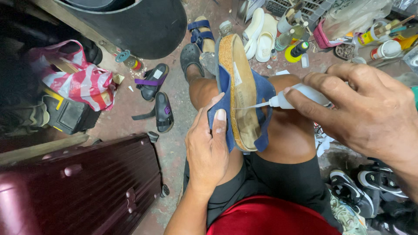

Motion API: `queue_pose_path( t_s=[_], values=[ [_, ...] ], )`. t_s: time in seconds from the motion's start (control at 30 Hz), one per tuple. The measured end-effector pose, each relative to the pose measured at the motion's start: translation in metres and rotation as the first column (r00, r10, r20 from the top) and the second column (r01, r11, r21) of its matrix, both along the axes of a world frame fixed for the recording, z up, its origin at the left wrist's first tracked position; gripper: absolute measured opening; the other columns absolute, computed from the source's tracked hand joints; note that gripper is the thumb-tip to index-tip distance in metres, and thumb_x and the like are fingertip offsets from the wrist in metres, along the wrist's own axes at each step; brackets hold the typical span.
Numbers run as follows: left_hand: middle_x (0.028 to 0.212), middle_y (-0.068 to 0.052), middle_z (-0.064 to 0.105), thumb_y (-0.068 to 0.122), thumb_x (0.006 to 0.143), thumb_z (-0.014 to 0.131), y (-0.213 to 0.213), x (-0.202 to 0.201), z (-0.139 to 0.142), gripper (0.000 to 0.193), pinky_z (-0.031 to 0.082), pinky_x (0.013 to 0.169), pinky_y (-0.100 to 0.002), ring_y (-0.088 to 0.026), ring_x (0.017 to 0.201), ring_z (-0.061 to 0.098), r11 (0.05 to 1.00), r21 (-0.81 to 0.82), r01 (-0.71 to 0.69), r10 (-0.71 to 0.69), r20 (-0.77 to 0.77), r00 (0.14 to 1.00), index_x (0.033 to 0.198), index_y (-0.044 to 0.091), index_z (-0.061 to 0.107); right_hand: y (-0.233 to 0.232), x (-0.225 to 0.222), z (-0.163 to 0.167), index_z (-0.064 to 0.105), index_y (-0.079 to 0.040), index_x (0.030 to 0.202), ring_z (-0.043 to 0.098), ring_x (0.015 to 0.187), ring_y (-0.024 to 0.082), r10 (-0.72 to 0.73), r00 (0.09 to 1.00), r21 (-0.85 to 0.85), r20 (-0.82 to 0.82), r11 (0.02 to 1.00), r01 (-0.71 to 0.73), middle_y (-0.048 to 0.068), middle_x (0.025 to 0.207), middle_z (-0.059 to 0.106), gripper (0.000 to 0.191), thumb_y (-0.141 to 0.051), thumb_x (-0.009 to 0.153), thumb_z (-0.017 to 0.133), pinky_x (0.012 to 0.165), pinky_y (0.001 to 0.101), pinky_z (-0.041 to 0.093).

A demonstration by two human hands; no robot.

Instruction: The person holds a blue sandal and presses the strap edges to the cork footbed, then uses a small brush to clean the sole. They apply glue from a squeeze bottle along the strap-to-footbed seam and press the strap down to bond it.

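A cork-soled sandal (242, 82) with blue suede straps stands on edge across my bare knees. My left hand (208, 143) grips its near strap and sole edge, thumb pressed on the blue strap. My right hand (363, 109) holds a small white glue bottle (300, 96) whose thin nozzle points at the footbed by the strap. I wear black shorts and a red top.
A maroon hard suitcase (82, 187) lies at lower left. Black sandals (157, 102) with purple straps, a pink striped bag (78, 80), white clogs (261, 37) and bottles (296, 48) lie on the reddish floor. Sneakers (361, 187) sit at lower right. A dark drum (139, 24) stands at top.
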State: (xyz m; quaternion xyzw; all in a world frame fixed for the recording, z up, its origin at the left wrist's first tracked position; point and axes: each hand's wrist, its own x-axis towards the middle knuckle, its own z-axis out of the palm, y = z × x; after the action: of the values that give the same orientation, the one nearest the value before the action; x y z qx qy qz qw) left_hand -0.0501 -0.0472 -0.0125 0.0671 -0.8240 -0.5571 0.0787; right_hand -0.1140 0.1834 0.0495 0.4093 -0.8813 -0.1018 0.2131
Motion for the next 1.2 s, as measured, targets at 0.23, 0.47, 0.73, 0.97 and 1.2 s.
queue_pose_path(
  t_s=[0.23, 0.47, 0.73, 0.97, 1.2],
  values=[
    [0.124, -0.02, 0.072, 0.021, 0.111, 0.047, 0.001, 0.001, -0.006, 0.035, 0.052, 0.103, -0.039, -0.034, 0.119, 0.071, 1.0, -0.016, 0.01, -0.01, -0.041, 0.999, 0.13, 0.0, 0.065, 0.007, -0.002, -0.005, 0.078, -0.025, 0.115, 0.061, 0.105, 0.018, 0.055, 0.996, 0.011, 0.07, 0.998, -0.056, -0.005, 0.117, 0.069, 0.047, -0.029, 0.068, 0.074, 0.083, 0.0293, 0.053],
    [0.122, -0.02, 0.072, 0.021, 0.11, 0.046, 0.003, 0.001, -0.008, 0.035, 0.053, 0.101, -0.038, -0.034, 0.116, 0.072, 1.0, -0.003, 0.008, -0.008, -0.028, 1.0, 0.131, 0.0, 0.065, 0.009, -0.002, -0.005, 0.079, -0.027, 0.118, 0.061, 0.105, 0.019, 0.087, 0.991, 0.014, 0.101, 0.996, -0.089, -0.005, 0.118, 0.069, 0.052, -0.029, 0.065, 0.074, 0.082, 0.0304, 0.052],
    [0.123, -0.02, 0.071, 0.023, 0.112, 0.045, -0.008, 0.005, -0.008, 0.036, 0.053, 0.103, -0.038, -0.035, 0.117, 0.072, 0.999, 0.009, 0.033, -0.032, -0.055, 0.998, 0.132, -0.001, 0.064, -0.001, -0.001, -0.005, 0.078, -0.024, 0.114, 0.06, 0.104, 0.019, 0.081, 0.995, -0.004, 0.055, 0.997, -0.081, -0.003, 0.116, 0.069, 0.046, -0.026, 0.067, 0.076, 0.08, 0.0296, 0.051],
    [0.122, -0.019, 0.072, 0.023, 0.11, 0.046, -0.005, 0.004, -0.011, 0.037, 0.054, 0.101, -0.038, -0.033, 0.117, 0.073, 0.999, 0.03, 0.012, -0.012, -0.026, 1.0, 0.132, 0.0, 0.064, 0.001, 0.001, -0.004, 0.079, -0.025, 0.117, 0.06, 0.104, 0.019, 0.097, 0.985, -0.032, 0.142, 0.995, -0.094, -0.003, 0.117, 0.069, 0.059, -0.031, 0.059, 0.072, 0.08, 0.0322, 0.051],
    [0.124, -0.019, 0.072, 0.021, 0.111, 0.047, -0.002, 0.003, -0.013, 0.035, 0.054, 0.103, -0.038, -0.033, 0.119, 0.072, 1.0, 0.007, 0.006, -0.006, -0.041, 0.999, 0.133, 0.0, 0.064, 0.007, -0.003, -0.006, 0.079, -0.026, 0.121, 0.061, 0.103, 0.019, 0.156, 0.977, 0.02, 0.147, 0.987, -0.161, -0.004, 0.115, 0.07, 0.064, -0.033, 0.058, 0.072, 0.082, 0.0316, 0.051]
  ],
)
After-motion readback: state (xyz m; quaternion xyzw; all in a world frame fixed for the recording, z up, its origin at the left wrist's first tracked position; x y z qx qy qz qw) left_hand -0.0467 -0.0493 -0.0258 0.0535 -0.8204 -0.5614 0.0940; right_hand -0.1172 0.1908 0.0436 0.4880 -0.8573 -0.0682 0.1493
